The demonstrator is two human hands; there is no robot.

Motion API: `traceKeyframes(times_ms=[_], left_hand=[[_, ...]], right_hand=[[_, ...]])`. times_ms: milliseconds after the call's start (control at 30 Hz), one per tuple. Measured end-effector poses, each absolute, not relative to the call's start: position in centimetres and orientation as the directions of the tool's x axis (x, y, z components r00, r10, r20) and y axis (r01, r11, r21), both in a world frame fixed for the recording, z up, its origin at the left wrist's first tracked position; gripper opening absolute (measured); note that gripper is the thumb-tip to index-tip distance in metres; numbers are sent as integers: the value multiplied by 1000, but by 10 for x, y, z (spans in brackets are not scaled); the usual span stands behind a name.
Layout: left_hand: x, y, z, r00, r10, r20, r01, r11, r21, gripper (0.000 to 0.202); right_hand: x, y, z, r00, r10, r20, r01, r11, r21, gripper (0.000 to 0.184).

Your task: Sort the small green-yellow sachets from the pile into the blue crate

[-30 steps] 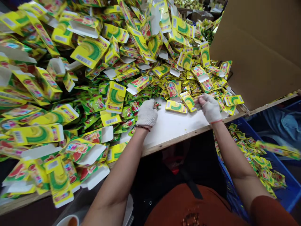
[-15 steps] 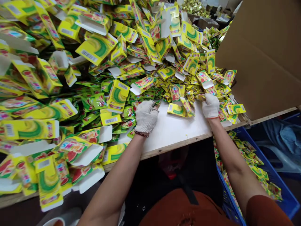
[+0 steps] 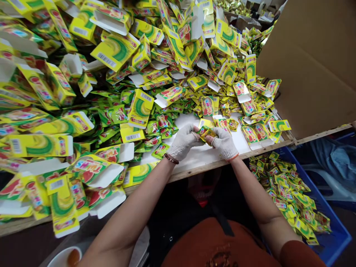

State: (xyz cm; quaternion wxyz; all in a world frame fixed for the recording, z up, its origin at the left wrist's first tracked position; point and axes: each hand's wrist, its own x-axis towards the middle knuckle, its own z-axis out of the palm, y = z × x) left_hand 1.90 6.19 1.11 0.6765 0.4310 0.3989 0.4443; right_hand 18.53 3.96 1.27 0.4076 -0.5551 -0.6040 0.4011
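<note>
In white knitted gloves, my left hand (image 3: 183,142) and my right hand (image 3: 224,145) meet over the white tabletop (image 3: 191,163). Small candy packets (image 3: 205,134), green and yellow, are pinched between the fingertips of both hands; their exact number is partly hidden. Just beyond the hands lies a yellow candy box (image 3: 205,123), partly covered by the fingers. Green candy packets (image 3: 115,113) are heaped to the left of my left hand. Past my right hand, yellow packets (image 3: 233,124) and flat candy boxes (image 3: 250,134) rest on the table.
A large heap of yellow candy boxes (image 3: 116,50), many with open flaps, covers the left and back. Brown cardboard (image 3: 308,70) stands at right. Below the table's wooden edge (image 3: 200,170), a blue crate (image 3: 333,239) holds filled boxes. A white cup (image 3: 62,257) is at lower left.
Both hands have come together from the pile's edge, the right moving left and the left moving right and nearer me. Packets now show between them.
</note>
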Motion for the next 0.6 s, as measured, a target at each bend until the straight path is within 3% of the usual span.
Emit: traceKeyframes(times_ms=[267, 433, 533, 600], left_hand=[[19, 60, 15, 409, 889, -206, -298, 343, 891, 52], [23, 61, 6, 416, 895, -159, -275, 290, 917, 48], [25, 62, -2, 369, 921, -125, -285, 240, 928, 49], [25, 62, -7, 325, 944, -61, -215, 136, 967, 45]], right_hand=[[192, 40, 8, 19, 994, 107, 334, 95, -938, 38], [187, 40, 2, 43, 989, 144, 461, 108, -881, 33], [184, 40, -1, 93, 981, 172, 409, 120, -905, 37], [184, 40, -2, 23, 983, 183, 355, 163, -921, 32]])
